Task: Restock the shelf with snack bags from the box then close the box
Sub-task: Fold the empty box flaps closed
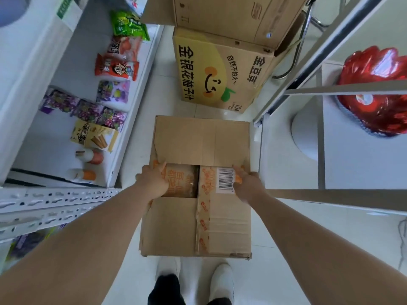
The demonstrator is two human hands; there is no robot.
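A brown cardboard box (pixel 198 137) stands on the floor in front of my feet. Its far and near flaps are folded over, leaving a gap across the middle. In the gap lies an orange-printed snack bag (pixel 182 181), beside a taped flap piece with a barcode label (pixel 220 179). My left hand (pixel 152 181) rests flat on the left end of the bag, fingers pointing under the far flap. My right hand (pixel 246 183) grips the right edge of the barcode flap piece. The white shelf (pixel 130 119) on the left carries several snack bags (pixel 116 67).
A second, printed carton (pixel 218 71) with its lid up stands just beyond the box. A grey metal rack (pixel 330 194) runs along the right, with a red foil object (pixel 378 89) on it. A perforated shelf rail (pixel 55 199) lies near my left arm.
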